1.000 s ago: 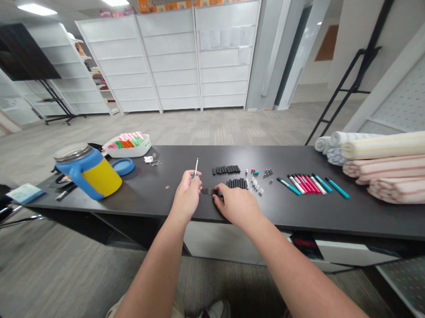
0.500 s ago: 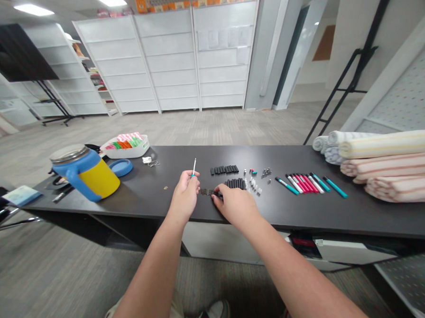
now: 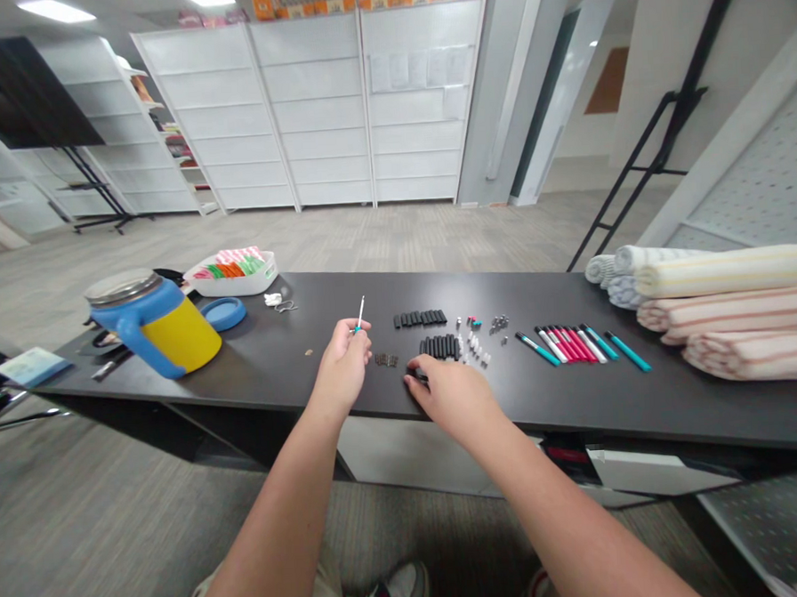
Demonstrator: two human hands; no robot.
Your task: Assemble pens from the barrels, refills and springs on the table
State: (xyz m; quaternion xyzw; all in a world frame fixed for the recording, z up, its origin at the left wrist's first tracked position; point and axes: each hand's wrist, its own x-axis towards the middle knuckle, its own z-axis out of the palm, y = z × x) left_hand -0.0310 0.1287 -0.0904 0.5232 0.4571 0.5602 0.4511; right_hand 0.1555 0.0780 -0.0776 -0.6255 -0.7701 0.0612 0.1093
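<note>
Far out to the left of the left hand, a pale blue packet lies at the table's end. Closer, though still well apart from that hand, a blue and yellow mug leans to one side, with a blue lid just beside it. Behind the lid, farther from the hands, sits a white basket of colourful packets. A small white item with a cord lies beyond and left of the left hand.

The left hand pinches a slim tool between thumb and fingers, its pale shaft pointing up and away. Between the two hands, small dark metal parts lie in a cluster.

The right hand rests low with fingers curled together near the table edge; something dark shows at its fingertips, but whether it is gripped cannot be told. Just beyond it stretch a near row of black cylinders and a farther row of black pieces. Clear pieces and metal bits lie ahead and right of it, then markers, and, farthest right, rolled towels.
</note>
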